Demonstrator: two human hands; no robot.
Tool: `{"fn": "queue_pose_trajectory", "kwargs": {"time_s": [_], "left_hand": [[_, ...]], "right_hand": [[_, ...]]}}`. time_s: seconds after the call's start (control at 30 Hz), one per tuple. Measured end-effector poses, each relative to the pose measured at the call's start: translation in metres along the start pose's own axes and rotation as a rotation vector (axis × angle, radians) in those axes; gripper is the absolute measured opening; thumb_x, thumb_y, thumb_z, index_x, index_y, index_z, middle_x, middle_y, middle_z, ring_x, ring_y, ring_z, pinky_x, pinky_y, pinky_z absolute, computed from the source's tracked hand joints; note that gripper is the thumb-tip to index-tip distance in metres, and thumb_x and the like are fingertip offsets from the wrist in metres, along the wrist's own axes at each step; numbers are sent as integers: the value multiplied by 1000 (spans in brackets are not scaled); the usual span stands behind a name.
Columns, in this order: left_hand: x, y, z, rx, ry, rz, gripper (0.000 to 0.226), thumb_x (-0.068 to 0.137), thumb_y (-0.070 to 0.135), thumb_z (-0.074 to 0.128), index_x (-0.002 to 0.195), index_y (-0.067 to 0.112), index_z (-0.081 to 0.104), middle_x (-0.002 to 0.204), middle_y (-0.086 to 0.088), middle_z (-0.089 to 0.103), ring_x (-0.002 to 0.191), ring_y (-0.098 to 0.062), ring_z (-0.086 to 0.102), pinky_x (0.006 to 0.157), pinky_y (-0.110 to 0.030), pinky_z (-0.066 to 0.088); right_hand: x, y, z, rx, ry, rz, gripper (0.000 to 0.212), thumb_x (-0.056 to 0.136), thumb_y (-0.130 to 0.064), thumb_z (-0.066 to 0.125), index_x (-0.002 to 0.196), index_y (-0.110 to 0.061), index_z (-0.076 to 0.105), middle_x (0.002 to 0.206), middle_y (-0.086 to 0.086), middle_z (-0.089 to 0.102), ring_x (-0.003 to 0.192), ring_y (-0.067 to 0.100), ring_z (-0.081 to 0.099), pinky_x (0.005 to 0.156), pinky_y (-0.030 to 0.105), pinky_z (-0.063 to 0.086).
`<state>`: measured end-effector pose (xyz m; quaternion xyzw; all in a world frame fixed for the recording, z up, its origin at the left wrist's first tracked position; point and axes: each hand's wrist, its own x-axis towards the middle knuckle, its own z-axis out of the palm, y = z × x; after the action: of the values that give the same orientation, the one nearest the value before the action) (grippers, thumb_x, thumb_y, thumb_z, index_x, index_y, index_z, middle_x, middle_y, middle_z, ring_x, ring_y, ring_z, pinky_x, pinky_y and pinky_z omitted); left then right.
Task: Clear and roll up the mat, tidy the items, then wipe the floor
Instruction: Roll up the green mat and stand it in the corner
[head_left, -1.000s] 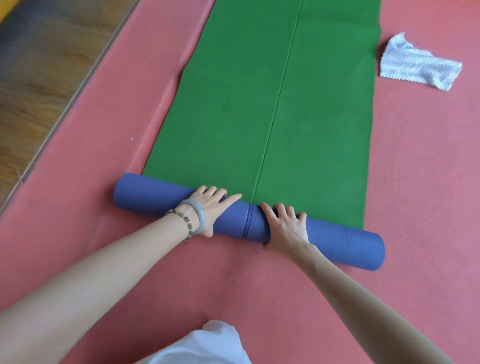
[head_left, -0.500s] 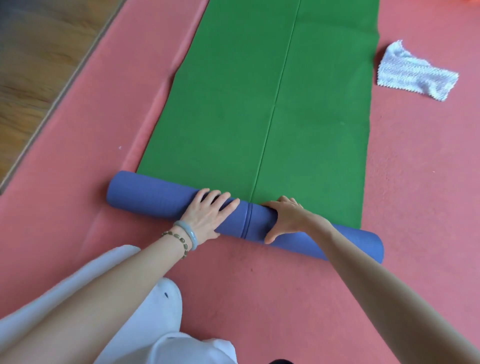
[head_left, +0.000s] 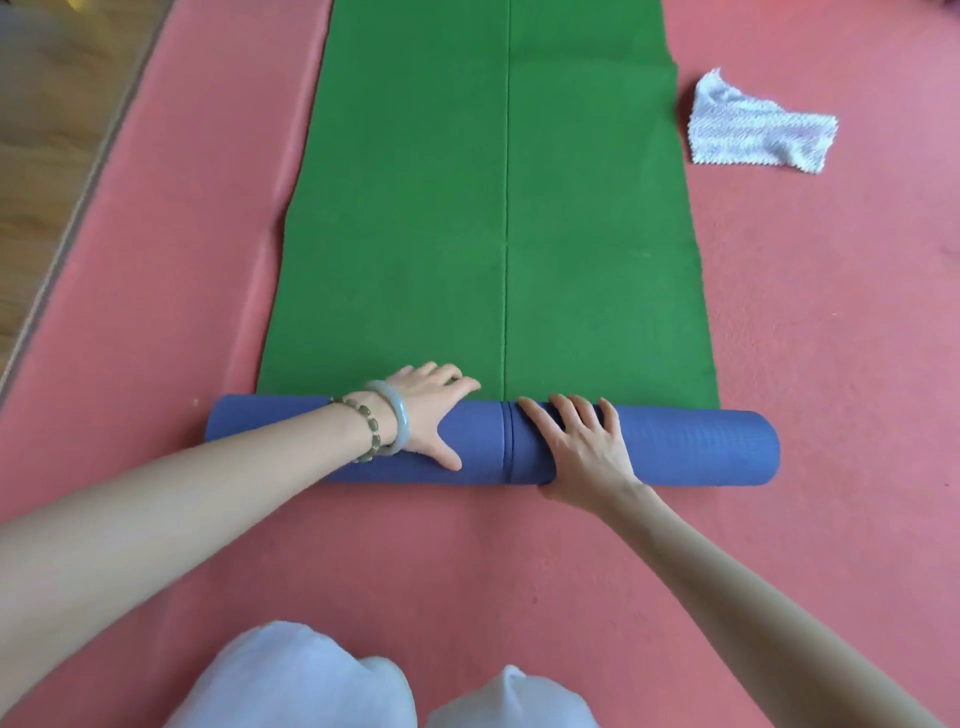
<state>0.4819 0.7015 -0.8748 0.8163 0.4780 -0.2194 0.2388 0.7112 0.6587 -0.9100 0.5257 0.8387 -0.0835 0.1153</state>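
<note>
We see the mat (head_left: 498, 208) lying green side up from mid-frame to the top, its near end a blue roll (head_left: 675, 447). The left hand (head_left: 431, 415) and right hand (head_left: 582, 447) press flat on it — fingers spread, gripping nothing. A cloth (head_left: 758, 130) lies upper right.

Looks like a home workout room or small studio: pinkish-red floor padding (head_left: 779, 364) everywhere, a green exercise mat (head_left: 493, 208) on it, wood flooring (head_left: 47, 130) along the left edge.

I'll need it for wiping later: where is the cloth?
The white cloth lies crumpled on the red floor, upper right in the head view, just right of the green mat.
</note>
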Motion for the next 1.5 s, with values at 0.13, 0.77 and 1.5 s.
{"fn": "queue_pose_trajectory", "kwargs": {"time_s": [0.13, 0.77, 1.5], "left_hand": [[-27, -2, 21, 134, 328, 44, 95, 65, 65, 65, 139, 14, 35, 139, -7, 41, 124, -26, 43, 105, -41, 33], [58, -61, -52, -236, -115, -28, 99, 57, 58, 76, 140, 33, 28, 133, 4, 45, 119, -22, 46, 99, -40, 40], [75, -93, -83, -4, 29, -60, 110, 58, 51, 79, 144, 20, 19, 141, 0, 39, 127, -23, 40, 102, -43, 37]], "right_hand": [[40, 13, -27, 81, -269, -18, 106, 45, -49, 75, 139, -38, 25, 122, -3, 49, 113, 25, 48, 95, 41, 37], [63, 5, -22, -61, 72, 114, 130, 26, -40, 88, 141, -21, 30, 127, 16, 53, 120, 35, 50, 102, 58, 32], [97, 67, -135, 116, -308, 158, 94, 79, -32, 65, 150, -27, 3, 157, 8, 6, 144, 25, 7, 113, 37, 16]]}}
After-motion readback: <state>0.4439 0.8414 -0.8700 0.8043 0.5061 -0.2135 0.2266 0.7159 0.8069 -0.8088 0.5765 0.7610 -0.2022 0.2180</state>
